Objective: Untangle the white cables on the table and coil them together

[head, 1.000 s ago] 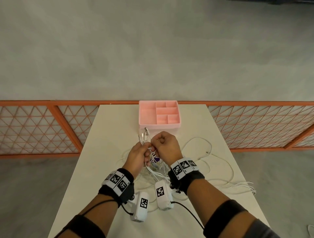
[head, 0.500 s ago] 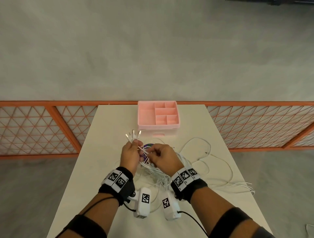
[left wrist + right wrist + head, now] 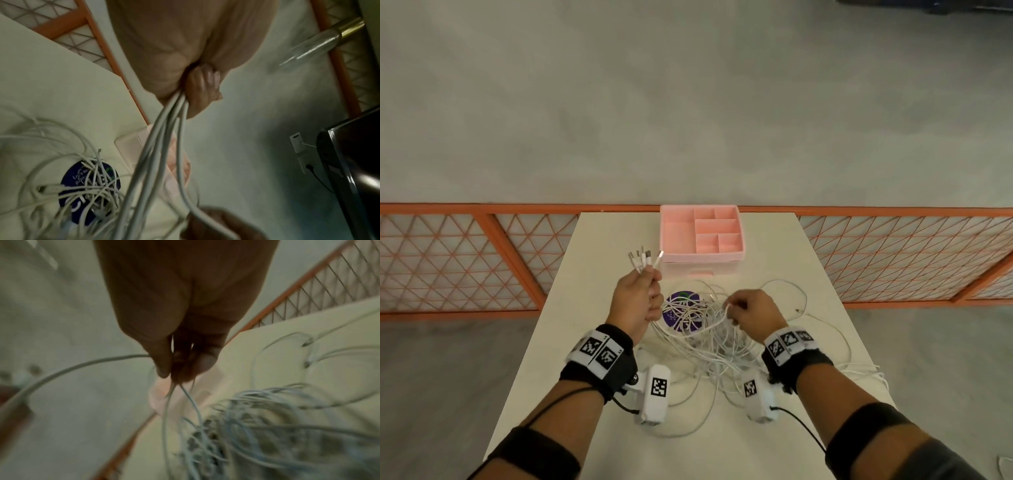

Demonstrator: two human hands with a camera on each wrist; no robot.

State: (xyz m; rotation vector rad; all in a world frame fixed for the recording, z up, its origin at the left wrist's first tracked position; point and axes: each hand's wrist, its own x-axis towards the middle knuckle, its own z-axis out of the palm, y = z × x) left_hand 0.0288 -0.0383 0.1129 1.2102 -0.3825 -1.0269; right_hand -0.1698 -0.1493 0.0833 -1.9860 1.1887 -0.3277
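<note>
A tangle of white cables (image 3: 709,339) lies on the middle of the white table (image 3: 599,246), partly over a round purple disc (image 3: 681,301). My left hand (image 3: 640,298) is raised left of the heap and grips a bundle of several cable ends, whose plugs (image 3: 643,258) fan out above the fist. In the left wrist view the gripped cables (image 3: 164,129) run down from the fist (image 3: 197,81) to the heap. My right hand (image 3: 750,311) pinches white cable strands (image 3: 170,395) at the heap's right side, between thumb and fingers (image 3: 162,369).
A pink compartment box (image 3: 702,236) stands at the table's far edge, just beyond the plugs. Loose cable loops (image 3: 825,329) trail to the table's right edge. An orange mesh railing (image 3: 465,260) runs behind and beside the table.
The hands have moved apart: the left has carried the plug bundle left and up, the right has slid right along the strands. More of the purple disc shows.
</note>
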